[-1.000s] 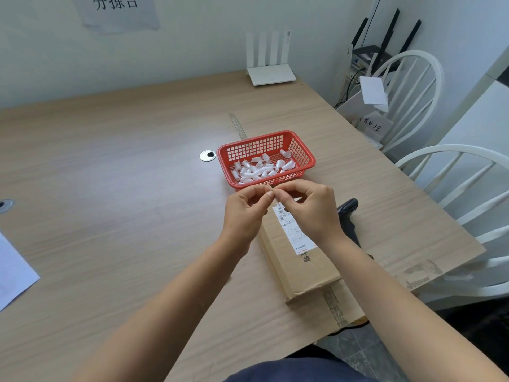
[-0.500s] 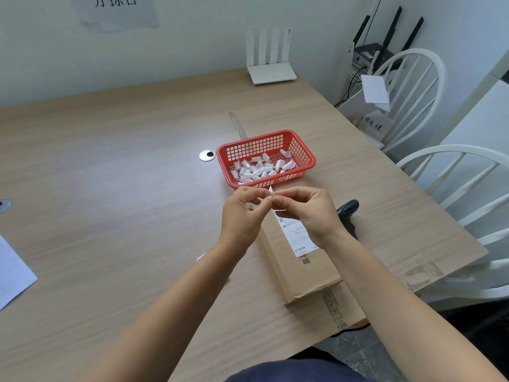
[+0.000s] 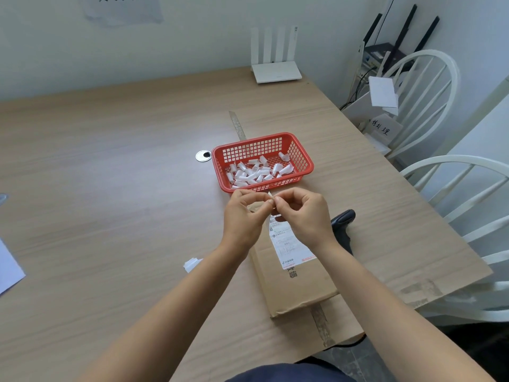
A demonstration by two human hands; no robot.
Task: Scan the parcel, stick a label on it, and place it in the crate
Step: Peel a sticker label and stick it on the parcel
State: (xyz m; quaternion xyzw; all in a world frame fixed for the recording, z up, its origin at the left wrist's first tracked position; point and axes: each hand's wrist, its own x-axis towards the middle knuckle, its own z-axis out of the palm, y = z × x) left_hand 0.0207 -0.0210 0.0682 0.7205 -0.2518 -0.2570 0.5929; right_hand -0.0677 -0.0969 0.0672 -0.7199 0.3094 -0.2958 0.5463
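Cardboard parcel (image 3: 296,274) lay flat on the table (image 3: 110,188), directly beneath two hands pinching one small white label (image 3: 271,195).

Head view: left hand (image 3: 243,216) and right hand (image 3: 305,213) met fingertip to fingertip, both narrowly closed on the label; the parcel's long axis ran away from the person, toward the red basket (image 3: 305,158).

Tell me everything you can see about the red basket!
The red basket is a small rectangular tray that looks like plastic, with lattice walls full of little square holes and a solid rim. It sits flat and upright on the wooden table, just beyond the left hand and right hand. Many small curled white paper bits lie loose inside. Nothing appears to be touching it except the table.
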